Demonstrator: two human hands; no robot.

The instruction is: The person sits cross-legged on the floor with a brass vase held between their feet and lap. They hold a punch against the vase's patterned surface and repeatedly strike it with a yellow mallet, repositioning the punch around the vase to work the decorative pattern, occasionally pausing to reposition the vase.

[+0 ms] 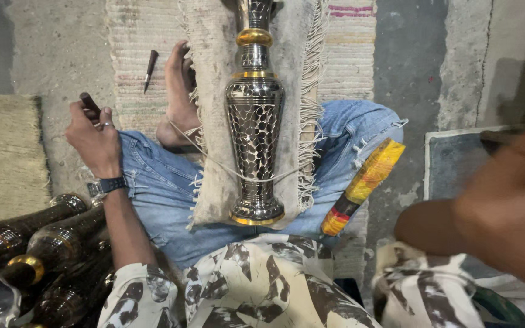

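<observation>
Fingers of the left hand (95, 138) close around a dark-handled tool (89, 103) beside the knee, while the right hand stays out of view beyond a blurred forearm (487, 206). An engraved metal vase (254, 127) with brass bands lies on a fringed cloth (214, 121) across the lap, tied down by a cord (214, 159). Similar vases (37, 243) are piled beside the left arm.

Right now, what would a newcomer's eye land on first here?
First, the tall silver metal vase with hammered pattern and gold bands, lying on a fringed grey cloth across the person's lap. Next, the left hand at frame left, its grip closed on a dark wooden-handled tool. More dark vases lie bottom left.
</observation>
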